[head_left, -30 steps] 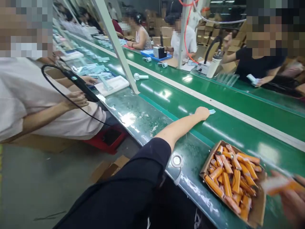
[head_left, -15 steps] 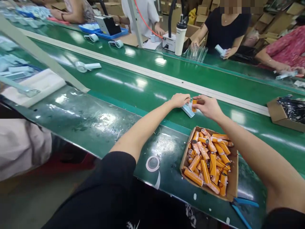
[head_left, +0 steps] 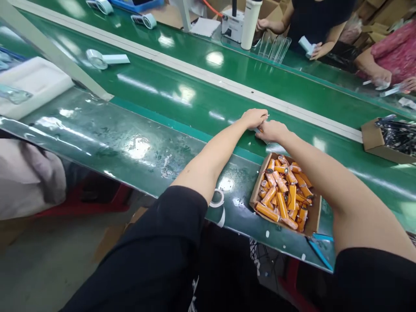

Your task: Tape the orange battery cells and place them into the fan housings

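My left hand (head_left: 255, 118) is closed over the green belt, gripping a light-blue plastic casing (head_left: 256, 130) of which only a sliver shows. Right against it, my right hand (head_left: 274, 131) is closed with its back toward me. Its fingers are around an orange-wrapped battery (head_left: 261, 129), mostly hidden by the hand. Whether the battery sits inside the casing I cannot tell. Below my right forearm a cardboard box (head_left: 255, 190) holds several orange battery packs (head_left: 282, 205) with thin wires.
Blue-handled pliers (head_left: 320, 251) lie by the box, and a tape roll (head_left: 217, 198) is near the table edge. A light-blue handheld fan (head_left: 97, 59) lies on the belt (head_left: 156, 102). Dark parts fill a carton (head_left: 373, 141) at right. Co-workers (head_left: 321, 21) work across the belt.
My right hand has moved left against my left hand, bringing the battery to the casing and covering both. The camera view has tilted downward.
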`<state>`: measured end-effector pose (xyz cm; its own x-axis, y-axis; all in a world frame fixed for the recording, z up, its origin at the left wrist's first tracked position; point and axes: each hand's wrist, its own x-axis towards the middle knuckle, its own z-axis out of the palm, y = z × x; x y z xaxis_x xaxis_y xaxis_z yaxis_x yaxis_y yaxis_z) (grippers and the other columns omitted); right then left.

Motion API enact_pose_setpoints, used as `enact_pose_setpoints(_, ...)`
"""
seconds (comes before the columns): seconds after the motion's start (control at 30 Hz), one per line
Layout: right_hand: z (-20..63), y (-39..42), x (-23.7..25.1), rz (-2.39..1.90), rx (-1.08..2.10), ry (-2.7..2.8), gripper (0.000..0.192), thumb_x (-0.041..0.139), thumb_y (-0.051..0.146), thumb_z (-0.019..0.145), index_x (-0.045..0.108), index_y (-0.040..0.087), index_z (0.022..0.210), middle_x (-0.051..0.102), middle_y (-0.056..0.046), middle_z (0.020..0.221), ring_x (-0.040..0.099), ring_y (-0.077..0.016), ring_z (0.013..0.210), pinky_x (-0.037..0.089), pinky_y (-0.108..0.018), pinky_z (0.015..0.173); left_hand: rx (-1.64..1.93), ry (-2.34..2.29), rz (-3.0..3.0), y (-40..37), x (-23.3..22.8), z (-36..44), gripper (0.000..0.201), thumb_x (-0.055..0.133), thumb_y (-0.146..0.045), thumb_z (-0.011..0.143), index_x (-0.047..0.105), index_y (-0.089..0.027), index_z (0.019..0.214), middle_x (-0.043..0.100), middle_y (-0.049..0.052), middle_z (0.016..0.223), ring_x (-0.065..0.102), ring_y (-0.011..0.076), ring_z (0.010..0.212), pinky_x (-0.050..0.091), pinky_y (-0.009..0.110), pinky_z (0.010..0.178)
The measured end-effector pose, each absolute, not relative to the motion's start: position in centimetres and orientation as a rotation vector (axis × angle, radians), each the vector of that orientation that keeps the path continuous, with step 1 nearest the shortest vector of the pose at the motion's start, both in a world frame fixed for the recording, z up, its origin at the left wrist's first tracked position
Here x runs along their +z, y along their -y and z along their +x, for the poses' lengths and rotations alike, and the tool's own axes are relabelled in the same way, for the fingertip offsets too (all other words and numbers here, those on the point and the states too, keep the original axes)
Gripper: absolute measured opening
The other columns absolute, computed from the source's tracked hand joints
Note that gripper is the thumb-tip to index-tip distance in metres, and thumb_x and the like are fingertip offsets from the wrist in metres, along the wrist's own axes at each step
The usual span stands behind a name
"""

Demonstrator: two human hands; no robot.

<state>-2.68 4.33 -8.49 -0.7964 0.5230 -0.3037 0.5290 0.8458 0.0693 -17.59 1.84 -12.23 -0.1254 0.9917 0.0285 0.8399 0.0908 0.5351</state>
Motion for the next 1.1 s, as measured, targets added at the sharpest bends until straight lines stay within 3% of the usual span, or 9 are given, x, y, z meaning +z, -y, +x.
enact_pose_setpoints(0.13,-3.1,-4.1,-5.9,0.782,-0.04,-2.671,0.039,0.072,0.038,0.098,0.08,0.019,0.131,0.081,-0.016,0.126,0.076,-0.0372,0.116,0.058,-0.042,0.101,0.64,-2.074,1.761,-1.3,-9.8,-16.3,0.031,0.051,-0.03,0.109,0.075,-0.019,0.125,0.078,0.012,0.13,0.067,0.0295,0.123,0.048,0.041,0.106)
enact_pose_setpoints(0.27,1.5,-2.4,-2.6,0.866,-0.079,-2.88,0.042,0.057,0.037,0.107,0.076,0.019,0.139,0.077,-0.013,0.139,0.073,-0.0319,0.126,0.056,-0.042,0.111,0.877,-2.199,1.776,5.7,-8.6,-14.9,0.047,0.049,-0.033,0.111,0.057,-0.016,0.154,0.055,0.017,0.164,0.044,0.0346,0.153,0.038,0.053,0.123)
enact_pose_setpoints(0.43,14.6,6.8,-2.1,0.95,-0.622,-3.342,0.032,0.06,0.042,0.105,0.083,0.023,0.116,0.084,-0.009,0.118,0.081,-0.0297,0.106,0.066,-0.045,0.097,0.738,-1.6,2.423,26.7,-12.6,-15.1,0.037,0.059,-0.046,0.109,0.072,-0.022,0.133,0.076,0.01,0.136,0.064,0.0285,0.131,0.049,0.045,0.115)
enact_pose_setpoints(0.6,19.9,21.3,-5.8,0.68,-1.275,-3.315,0.014,0.068,0.031,0.106,0.081,0.028,0.108,0.084,-0.008,0.117,0.081,-0.0261,0.104,0.069,-0.041,0.092,0.705,-1.755,2.459,40.1,-15.9,-16.5,0.026,0.058,-0.028,0.109,0.075,-0.022,0.129,0.07,0.013,0.146,0.068,0.0254,0.126,0.057,0.037,0.105)
enact_pose_setpoints(0.7,16.4,27.4,-8.7,0.856,-1.876,-2.889,0.04,0.073,0.038,0.102,0.069,0.03,0.141,0.075,-0.013,0.139,0.08,-0.0233,0.096,0.067,-0.032,0.065,0.966,-1.991,2.458,41.8,-15.2,-14.8,0.016,0.063,-0.028,0.108,0.077,-0.021,0.108,0.07,0.013,0.141,0.062,0.0284,0.132,0.055,0.042,0.108)
enact_pose_setpoints(0.77,13.4,29.9,-9.9,0.868,-2.117,-2.492,0.066,0.079,0.048,0.097,0.057,0.029,0.156,0.077,-0.012,0.13,0.077,-0.0201,0.08,0.059,-0.027,0.051,1.148,-2.057,2.538,42.3,-14.3,-13.1,0.013,0.073,-0.034,0.103,0.077,-0.023,0.11,0.074,0.011,0.131,0.059,0.0277,0.128,0.053,0.041,0.108)
enact_pose_setpoints(0.93,10.6,31.9,-9.1,0.473,-1.93,-2.357,0.044,0.07,0.062,0.103,0.081,0.02,0.095,0.062,0.003,0.058,0.056,-0.0138,0.048,0.045,-0.026,0.052,0.867,-2.289,2.516,44.4,-13.2,-12.7,0.016,0.07,-0.032,0.105,0.076,-0.03,0.12,0.081,0.003,0.119,0.059,0.0241,0.109,0.043,0.042,0.095)
enact_pose_setpoints(1.0,11.5,31.2,-8.0,0.295,-1.786,-2.409,0.048,0.063,0.06,0.109,0.08,0.021,0.085,0.06,0.003,0.055,0.057,-0.0145,0.048,0.044,-0.027,0.054,0.672,-2.413,2.313,45.8,-13.2,-13.9,0.016,0.066,-0.029,0.108,0.077,-0.03,0.119,0.082,0.004,0.121,0.061,0.0263,0.113,0.039,0.045,0.094)
enact_pose_setpoints(1.1,12.9,28.2,-6.5,-0.008,-1.498,-2.491,0.043,0.063,0.063,0.108,0.083,0.025,0.107,0.079,-0.003,0.083,0.073,-0.0208,0.066,0.056,-0.03,0.065,0.616,-2.465,2.138,48.1,-13.4,-14.9,0.018,0.065,-0.021,0.106,0.078,-0.028,0.115,0.082,0.005,0.123,0.062,0.0283,0.115,0.038,0.046,0.092)
